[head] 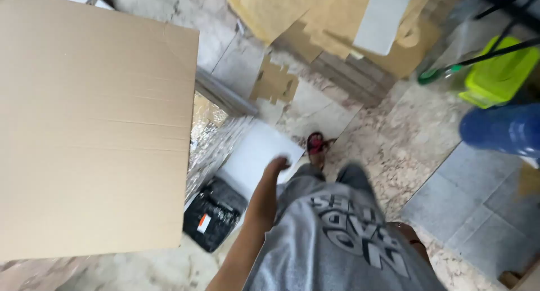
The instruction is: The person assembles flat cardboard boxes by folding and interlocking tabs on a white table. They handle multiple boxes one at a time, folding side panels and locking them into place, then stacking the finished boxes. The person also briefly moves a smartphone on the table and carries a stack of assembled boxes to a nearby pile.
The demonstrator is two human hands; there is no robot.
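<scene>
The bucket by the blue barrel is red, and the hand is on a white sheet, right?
Not quite. The head view shows the bucket is lime green, not red. It does sit by the blue barrel, and the left hand is on the white sheet.

A flat white sheet (256,156), seemingly rigid board though blur is hiding its edges, is lying tilted on the marble floor, leaning onto a shiny silver stack, its near corner meeting the left hand (277,166).

Matt cardboard sheet (95,122), glossy (crinkled) foil (216,136)
</scene>
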